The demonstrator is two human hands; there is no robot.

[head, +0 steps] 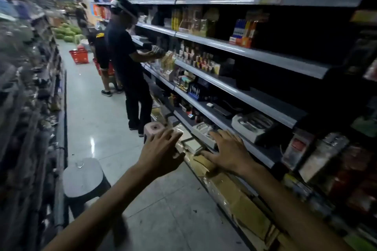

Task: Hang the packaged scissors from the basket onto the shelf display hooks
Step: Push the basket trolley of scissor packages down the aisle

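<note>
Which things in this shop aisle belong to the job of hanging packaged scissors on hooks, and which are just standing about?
Job: left hand, right hand, both empty; shelf unit; hanging packets at its near end. No scissors can be made out.
Standing about: grey stool, pink stool, red basket far down the aisle, watermelons, person stocking shelves.

Left grip is seen raised over the aisle floor, fingers spread, nothing held. Right grip is spread flat at the edge of the lowest shelf; contact cannot be told. Cardboard boxes are lined along the floor beneath that shelf. A grey stool is noted lower left, a pink stool just beyond the left grip. Farther down the aisle a person in dark clothes is seen at the shelves, and a red basket is set on the floor beyond. Much is blurred.
</note>
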